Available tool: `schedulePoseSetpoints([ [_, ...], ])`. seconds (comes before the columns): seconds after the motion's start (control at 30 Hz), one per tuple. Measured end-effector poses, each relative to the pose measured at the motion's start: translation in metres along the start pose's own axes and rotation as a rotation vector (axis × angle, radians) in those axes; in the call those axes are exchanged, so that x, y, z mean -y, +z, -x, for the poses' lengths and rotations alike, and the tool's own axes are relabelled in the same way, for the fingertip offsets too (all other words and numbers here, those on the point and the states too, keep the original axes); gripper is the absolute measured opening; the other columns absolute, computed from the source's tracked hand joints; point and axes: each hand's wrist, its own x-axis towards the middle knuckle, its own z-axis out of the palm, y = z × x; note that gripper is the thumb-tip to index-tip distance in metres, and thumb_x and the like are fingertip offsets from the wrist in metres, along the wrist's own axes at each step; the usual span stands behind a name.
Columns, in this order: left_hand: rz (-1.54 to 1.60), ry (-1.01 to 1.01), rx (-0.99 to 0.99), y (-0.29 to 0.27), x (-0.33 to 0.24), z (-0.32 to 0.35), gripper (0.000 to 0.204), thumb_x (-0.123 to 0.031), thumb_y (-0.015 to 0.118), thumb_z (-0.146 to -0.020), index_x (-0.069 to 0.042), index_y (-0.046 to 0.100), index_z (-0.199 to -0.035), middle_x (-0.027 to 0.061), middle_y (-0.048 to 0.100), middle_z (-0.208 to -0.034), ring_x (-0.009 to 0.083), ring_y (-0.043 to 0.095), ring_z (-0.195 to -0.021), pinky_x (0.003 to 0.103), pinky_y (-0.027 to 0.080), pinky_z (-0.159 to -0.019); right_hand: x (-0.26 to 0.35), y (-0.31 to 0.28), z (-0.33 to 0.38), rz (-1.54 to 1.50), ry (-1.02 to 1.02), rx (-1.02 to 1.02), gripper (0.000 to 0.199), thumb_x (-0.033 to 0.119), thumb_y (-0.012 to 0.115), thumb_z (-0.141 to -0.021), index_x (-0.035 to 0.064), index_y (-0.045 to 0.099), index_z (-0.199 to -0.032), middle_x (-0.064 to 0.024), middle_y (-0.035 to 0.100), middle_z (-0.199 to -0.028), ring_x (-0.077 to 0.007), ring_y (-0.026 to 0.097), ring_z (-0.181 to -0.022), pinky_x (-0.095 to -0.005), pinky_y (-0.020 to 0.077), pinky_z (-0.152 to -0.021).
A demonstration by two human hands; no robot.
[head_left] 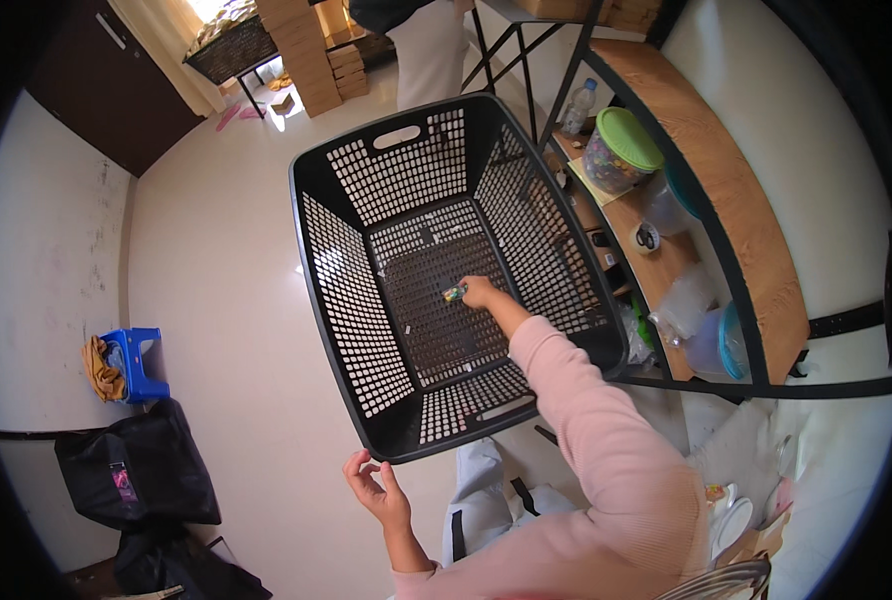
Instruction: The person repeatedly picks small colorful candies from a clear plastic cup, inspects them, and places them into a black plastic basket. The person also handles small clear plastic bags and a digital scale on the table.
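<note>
A large black perforated plastic basket [364, 432] stands in front of me, its slatted inside facing up. My right hand [478, 292] reaches down into it, the sleeve crossing over the near right rim. Its fingers are closed on a small multicoloured packet [454, 294], held over the basket's bottom. What the packet contains is too small to tell. At the near left corner is my left hand [376, 488], fingers apart and slightly bent. The fingertips are at the rim; whether they touch it I cannot tell. That hand holds nothing.
On the right, a black-framed wooden shelf holds a green-lidded tub [621, 150], a plastic bottle [578, 105] and a blue-lidded container [716, 342]. To the left are a blue stool [144, 365] and black bags [141, 465]. Another person [428, 60] stands beyond the basket near stacked cartons [301, 60].
</note>
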Motion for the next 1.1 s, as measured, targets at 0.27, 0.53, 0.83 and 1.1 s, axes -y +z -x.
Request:
schedulePoseSetpoints([
  [0.27, 0.19, 0.391, 0.062, 0.053, -0.064, 0.035, 0.021, -0.01, 0.051, -0.085, -0.004, 0.045, -0.104, 0.0091, 0.042, -0.1, 0.0159, 0.041, -0.086, 0.025, 0.034, -0.072, 0.016, -0.178, 0.259, -0.381, -0.377, -0.557, 0.03, 0.006, 0.057, -0.08, 0.0023, 0.057, -0.109, -0.0128, 0.059, -0.077, -0.0263, 0.059, -0.074, -0.0343, 0.0461, -0.067],
  [0.53, 0.506, 0.473, 0.605, 0.125, -0.122, 0.173, 0.021, -0.01, 0.052, -0.086, -0.003, 0.045, -0.104, 0.0089, 0.043, -0.102, 0.0167, 0.041, -0.09, 0.027, 0.035, -0.077, -0.089, -0.149, 0.603, -0.241, -0.161, -1.104, 0.023, 0.001, 0.058, -0.077, 0.0046, 0.062, -0.1, -0.0106, 0.058, -0.095, -0.0268, 0.059, -0.083, -0.0358, 0.0476, -0.073],
  [0.83, 0.57, 0.504, 1.011, 0.126, -0.147, 0.324, 0.016, -0.003, 0.056, -0.079, -0.003, 0.047, -0.093, 0.0125, 0.046, -0.101, 0.0197, 0.043, -0.09, 0.029, 0.036, -0.077, -0.272, -0.086, 0.792, -0.047, 0.548, -1.291, 0.017, -0.001, 0.061, -0.069, 0.006, 0.065, -0.085, -0.0079, 0.06, -0.085, -0.0255, 0.056, -0.075, -0.0366, 0.0435, -0.066],
  [1.1, 0.416, 0.52, 0.963, 0.109, -0.143, 0.332, 0.015, -0.001, 0.056, -0.079, -0.005, 0.041, -0.077, 0.0133, 0.049, -0.096, 0.0212, 0.047, -0.087, 0.031, 0.038, -0.082, -0.32, -0.037, 0.773, 0.185, 0.639, -0.936, 0.012, 0.014, 0.07, -0.062, 0.0107, 0.068, -0.073, -0.0041, 0.059, -0.081, -0.0236, 0.051, -0.089, -0.039, 0.0375, -0.078],
])
